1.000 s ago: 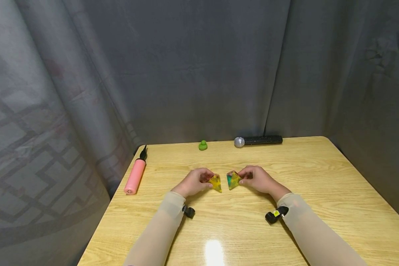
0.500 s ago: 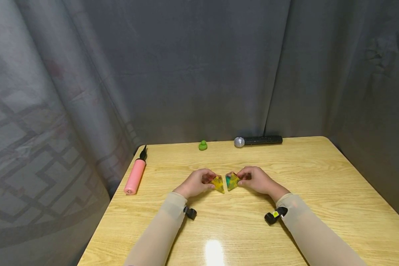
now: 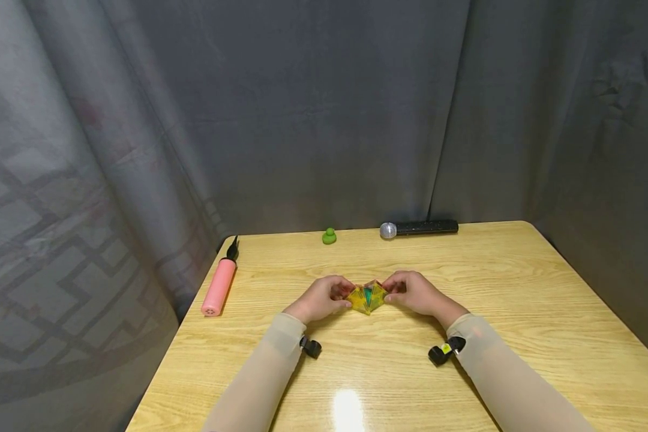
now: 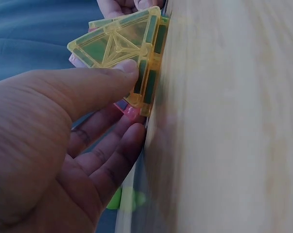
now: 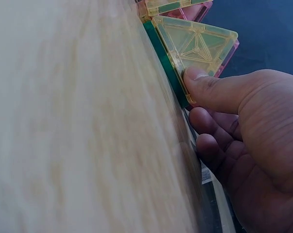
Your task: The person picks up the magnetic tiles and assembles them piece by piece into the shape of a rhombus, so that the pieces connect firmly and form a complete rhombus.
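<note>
My left hand (image 3: 323, 297) holds a pyramid of translucent magnetic tiles (image 4: 118, 42), thumb on its yellow triangular face and fingers behind at a pink side. Opposite it, my right hand (image 3: 417, 293) pinches a second magnetic tile pyramid (image 5: 197, 46), with yellow, green and pink faces, its thumb on the yellow face. In the head view the two pyramids meet edge to edge between the hands, low over the wooden table (image 3: 399, 366). A green side shows between the two yellow faces. The far faces are partly hidden by the fingers.
A pink hand pump (image 3: 219, 287) with a black nozzle lies at the table's left edge. Toward the back edge are a small green duck-like toy (image 3: 329, 236) and a black microphone (image 3: 421, 228) with a silver head. Grey curtains (image 3: 324, 120) hang behind the table.
Both hands have moved inward, the left one rightward and the right one slightly leftward. The gap between the two pyramids has closed.
</note>
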Available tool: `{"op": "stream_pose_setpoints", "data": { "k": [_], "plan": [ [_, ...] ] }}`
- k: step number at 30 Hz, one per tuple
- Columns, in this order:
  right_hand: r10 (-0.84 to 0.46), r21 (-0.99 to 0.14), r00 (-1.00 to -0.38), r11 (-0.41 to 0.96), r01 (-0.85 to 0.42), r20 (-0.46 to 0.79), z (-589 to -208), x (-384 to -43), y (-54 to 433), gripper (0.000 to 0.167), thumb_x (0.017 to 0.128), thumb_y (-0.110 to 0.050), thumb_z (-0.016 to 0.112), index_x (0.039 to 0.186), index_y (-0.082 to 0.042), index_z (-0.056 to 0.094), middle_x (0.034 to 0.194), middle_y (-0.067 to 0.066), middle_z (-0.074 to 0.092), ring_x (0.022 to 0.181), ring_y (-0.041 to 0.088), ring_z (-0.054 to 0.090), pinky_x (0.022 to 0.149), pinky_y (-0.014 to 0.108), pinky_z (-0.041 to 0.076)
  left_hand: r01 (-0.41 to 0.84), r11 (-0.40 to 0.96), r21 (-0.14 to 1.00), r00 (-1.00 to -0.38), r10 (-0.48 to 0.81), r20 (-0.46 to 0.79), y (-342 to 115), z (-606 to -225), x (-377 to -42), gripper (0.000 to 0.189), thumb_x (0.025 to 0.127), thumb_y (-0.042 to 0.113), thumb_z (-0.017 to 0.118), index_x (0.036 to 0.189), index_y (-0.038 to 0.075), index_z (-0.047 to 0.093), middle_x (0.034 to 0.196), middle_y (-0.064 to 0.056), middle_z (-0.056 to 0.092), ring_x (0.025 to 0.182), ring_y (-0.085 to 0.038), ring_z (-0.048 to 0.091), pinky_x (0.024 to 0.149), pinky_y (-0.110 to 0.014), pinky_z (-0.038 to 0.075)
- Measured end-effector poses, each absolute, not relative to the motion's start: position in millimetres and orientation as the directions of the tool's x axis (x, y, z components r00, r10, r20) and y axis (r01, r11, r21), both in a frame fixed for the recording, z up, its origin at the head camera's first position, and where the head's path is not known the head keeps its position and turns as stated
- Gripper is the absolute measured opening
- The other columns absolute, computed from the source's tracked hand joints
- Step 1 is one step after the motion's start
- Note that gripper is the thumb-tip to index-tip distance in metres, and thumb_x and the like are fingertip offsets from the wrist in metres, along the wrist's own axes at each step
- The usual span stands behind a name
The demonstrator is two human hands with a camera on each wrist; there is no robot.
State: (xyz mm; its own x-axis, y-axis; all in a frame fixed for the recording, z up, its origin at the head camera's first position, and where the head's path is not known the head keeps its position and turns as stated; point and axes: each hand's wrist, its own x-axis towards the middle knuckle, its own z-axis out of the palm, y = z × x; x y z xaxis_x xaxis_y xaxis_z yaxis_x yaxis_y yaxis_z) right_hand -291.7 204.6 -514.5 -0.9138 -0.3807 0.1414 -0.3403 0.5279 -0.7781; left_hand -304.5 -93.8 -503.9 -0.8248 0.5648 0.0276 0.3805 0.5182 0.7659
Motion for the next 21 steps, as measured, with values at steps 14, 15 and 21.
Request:
{"op": "stream_pose_setpoints", "data": {
  "k": [14,15,21],
  "plan": [
    [-0.400,-0.787,-0.903,0.500,-0.361,0.160,-518.3,-293.5,206.3,0.026,0.084,0.002,0.085,0.108,-0.008,0.078,0.095,0.001,0.071,0.085,0.016,0.064,0.075,0.028,0.055,0.381,0.528,0.759,-0.826,0.563,0.022,-92.9,-503.7,-303.8,0.035,0.095,0.015,0.080,0.128,0.018,0.070,0.112,0.010,0.068,0.098,-0.007,0.065,0.085,-0.025,0.056],
    [-0.397,-0.793,-0.904,0.495,-0.356,0.158,-518.3,-293.6,206.3,0.027,0.084,0.002,0.085,0.108,-0.008,0.078,0.095,0.000,0.071,0.085,0.016,0.064,0.075,0.028,0.055,0.381,0.529,0.758,-0.826,0.563,0.023,-92.9,-503.8,-303.9,0.035,0.095,0.015,0.081,0.128,0.018,0.070,0.112,0.010,0.068,0.098,-0.007,0.065,0.084,-0.025,0.056],
    [-0.387,-0.830,-0.912,0.456,-0.321,0.140,-516.4,-293.1,206.7,0.027,0.085,0.001,0.085,0.110,-0.010,0.078,0.095,0.001,0.072,0.088,0.022,0.065,0.076,0.030,0.055,0.405,0.530,0.745,-0.821,0.570,0.041,-93.0,-506.5,-306.0,0.034,0.094,0.015,0.081,0.127,0.018,0.071,0.109,0.009,0.069,0.096,-0.006,0.066,0.084,-0.025,0.056]
  ]
}}
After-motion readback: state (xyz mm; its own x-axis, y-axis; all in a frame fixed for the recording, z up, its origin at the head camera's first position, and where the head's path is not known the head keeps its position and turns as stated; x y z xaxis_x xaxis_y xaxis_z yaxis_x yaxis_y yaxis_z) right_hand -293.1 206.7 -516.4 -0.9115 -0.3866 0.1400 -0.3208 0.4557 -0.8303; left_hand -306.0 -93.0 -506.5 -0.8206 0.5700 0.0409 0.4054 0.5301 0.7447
